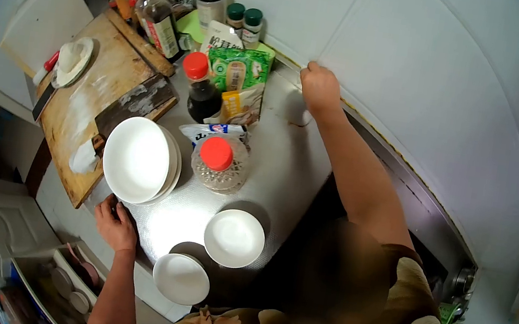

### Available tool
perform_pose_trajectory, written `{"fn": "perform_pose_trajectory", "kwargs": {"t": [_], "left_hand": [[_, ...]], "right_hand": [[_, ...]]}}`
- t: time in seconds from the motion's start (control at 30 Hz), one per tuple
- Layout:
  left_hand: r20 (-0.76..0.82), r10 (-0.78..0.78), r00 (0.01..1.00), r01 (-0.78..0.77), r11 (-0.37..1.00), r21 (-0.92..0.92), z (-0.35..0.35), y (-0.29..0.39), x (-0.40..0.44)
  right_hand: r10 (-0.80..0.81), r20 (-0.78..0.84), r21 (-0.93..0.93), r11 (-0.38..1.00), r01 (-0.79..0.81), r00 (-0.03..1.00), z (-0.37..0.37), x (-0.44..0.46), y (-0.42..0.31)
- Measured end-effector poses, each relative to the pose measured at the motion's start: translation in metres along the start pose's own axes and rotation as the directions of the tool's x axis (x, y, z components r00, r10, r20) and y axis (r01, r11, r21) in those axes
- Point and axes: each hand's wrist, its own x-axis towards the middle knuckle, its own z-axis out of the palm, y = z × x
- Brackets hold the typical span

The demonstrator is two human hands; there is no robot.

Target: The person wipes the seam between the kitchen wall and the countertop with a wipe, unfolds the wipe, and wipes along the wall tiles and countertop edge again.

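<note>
Bowls (136, 159) sit stacked at nine o'clock on the surface (296, 168), small bowls (234, 238) apart at six and seven, the left hand (115, 226) curled at eight, grip unclear, the right hand (320, 90) closed at one, nothing visible inside.

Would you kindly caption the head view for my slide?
Left hand beside stacked white bowls, right hand near the white wall.

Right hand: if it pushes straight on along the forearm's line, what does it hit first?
Looks like the white tiled wall, just beyond the knuckles of the right hand. Depth is unclear, so it may already be touching.
</note>
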Motion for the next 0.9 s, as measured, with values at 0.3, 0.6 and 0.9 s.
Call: {"fn": "perform_pose_trajectory", "kwargs": {"t": [0.3,0.6,0.9], "left_hand": [[0.013,-0.047,0.999,0.047,0.999,0.0,-0.004,0.002,-0.004],[0.001,-0.034,0.999,0.034,0.999,-0.024,-0.002,0.001,-0.003],[0.022,-0.054,0.998,0.053,0.998,0.029,0.0,-0.003,-0.004]], "right_hand": [[0.132,0.07,-0.077,0.989,-0.127,0.989,-0.086,-0.139,0.084],[0.18,-0.075,0.304,0.941,-0.15,0.981,-0.081,-0.075,0.039],[0.02,0.061,0.042,0.999,-0.022,0.998,-0.011,-0.014,-0.001]]}}
